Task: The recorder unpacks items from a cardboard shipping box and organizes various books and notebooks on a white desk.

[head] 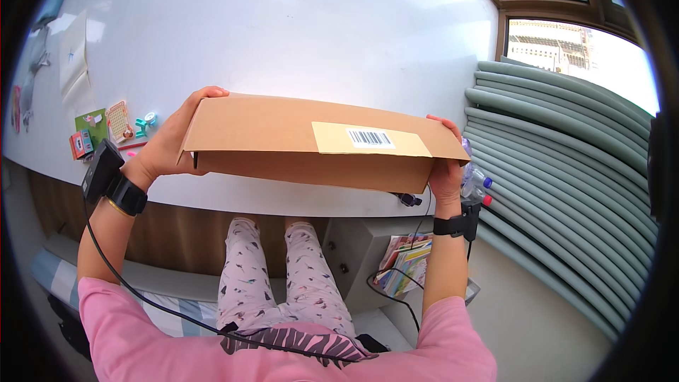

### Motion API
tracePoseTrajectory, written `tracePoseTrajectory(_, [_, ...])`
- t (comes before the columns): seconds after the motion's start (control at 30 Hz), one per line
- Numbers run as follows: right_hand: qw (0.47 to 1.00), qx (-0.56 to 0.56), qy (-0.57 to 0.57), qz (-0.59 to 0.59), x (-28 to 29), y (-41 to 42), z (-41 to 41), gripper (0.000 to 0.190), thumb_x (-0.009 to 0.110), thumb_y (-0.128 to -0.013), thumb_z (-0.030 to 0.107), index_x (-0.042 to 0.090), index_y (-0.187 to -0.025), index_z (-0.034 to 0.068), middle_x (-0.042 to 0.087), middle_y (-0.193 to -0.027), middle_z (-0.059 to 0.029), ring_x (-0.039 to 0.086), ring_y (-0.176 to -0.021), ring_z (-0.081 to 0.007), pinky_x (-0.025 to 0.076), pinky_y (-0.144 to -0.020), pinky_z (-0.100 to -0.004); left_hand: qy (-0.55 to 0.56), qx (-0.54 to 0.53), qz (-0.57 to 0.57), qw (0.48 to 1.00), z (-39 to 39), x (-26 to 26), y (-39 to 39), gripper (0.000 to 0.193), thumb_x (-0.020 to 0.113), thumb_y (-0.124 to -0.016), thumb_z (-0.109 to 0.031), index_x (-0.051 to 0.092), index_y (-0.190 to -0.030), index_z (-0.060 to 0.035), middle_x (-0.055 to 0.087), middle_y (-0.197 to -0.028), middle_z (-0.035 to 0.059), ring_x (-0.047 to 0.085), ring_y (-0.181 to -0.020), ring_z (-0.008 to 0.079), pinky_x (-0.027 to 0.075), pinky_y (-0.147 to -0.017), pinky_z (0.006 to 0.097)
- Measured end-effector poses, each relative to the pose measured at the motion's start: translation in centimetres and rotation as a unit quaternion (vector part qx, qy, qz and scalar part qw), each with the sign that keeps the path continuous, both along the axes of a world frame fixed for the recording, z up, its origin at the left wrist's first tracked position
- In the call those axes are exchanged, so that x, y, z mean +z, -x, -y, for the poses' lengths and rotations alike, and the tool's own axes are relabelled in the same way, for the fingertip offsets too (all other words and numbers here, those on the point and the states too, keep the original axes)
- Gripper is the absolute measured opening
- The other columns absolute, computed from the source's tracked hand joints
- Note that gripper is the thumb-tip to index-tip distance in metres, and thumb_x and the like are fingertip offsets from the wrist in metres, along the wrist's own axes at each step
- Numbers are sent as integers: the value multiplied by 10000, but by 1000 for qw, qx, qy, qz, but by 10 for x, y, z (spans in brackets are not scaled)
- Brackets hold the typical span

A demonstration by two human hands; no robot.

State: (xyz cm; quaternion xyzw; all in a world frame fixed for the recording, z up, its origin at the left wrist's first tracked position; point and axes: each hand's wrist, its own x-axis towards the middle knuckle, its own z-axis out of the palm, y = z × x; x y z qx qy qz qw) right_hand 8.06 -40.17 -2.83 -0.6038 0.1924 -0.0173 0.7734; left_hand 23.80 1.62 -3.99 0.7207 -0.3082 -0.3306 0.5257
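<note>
A long brown cardboard box is held up over the white table, one end in each hand. My left hand grips its left end, with fingertips over the upper edge. My right hand clasps the right end, fingers showing above and below the corner. A paler flap or patch with a barcode label lies on the side facing me. Below that side, a lower cardboard panel shows, with a dark gap at its left corner. The inside of the box is hidden.
Small toys and cards lie on the table at left, beside a sheet of paper. Plastic bottles stand by a green-grey padded blind at right. Cables run from both wrist straps. Books fill a cabinet shelf below the table.
</note>
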Motion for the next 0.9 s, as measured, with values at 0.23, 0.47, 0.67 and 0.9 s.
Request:
tracePoseTrajectory(0.23, [989,-95,80,75,-14,6,-17,535,504,-798,412,440,-1137,3,516,-1099,-134,492,-1034,-214,362,-924,-324,-34,33,7,999,3,-3,3,927,729,-450,-107,276,-1258,-95,379,-1207,87,395,-1129,232,301,-982,307])
tracePoseTrajectory(0.47, [965,61,253,39,-11,58,-12,766,707,-663,348,330,-1254,37,415,-1245,-140,429,-1138,-258,332,-967,-348,-73,21,3,997,-3,-7,2,882,744,-469,-139,312,-1236,-76,370,-1220,92,389,-1139,230,301,-984,309])
tracePoseTrajectory(0.67, [911,258,320,-2,3,84,11,1126,833,-475,204,133,-1350,93,253,-1358,-144,294,-1245,-320,306,-997,-378,-68,-12,-19,997,2,-6,4,748,729,-620,-176,322,-1239,-73,367,-1234,93,378,-1160,223,296,-979,297])
tracePoseTrajectory(0.9, [927,207,310,34,-6,88,0,1035,838,-454,157,255,-1306,76,317,-1313,-133,352,-1193,-301,331,-976,-371,-50,-43,43,997,2,-11,0,809,754,-597,-195,303,-1263,-114,324,-1243,97,349,-1171,247,288,-991,335])
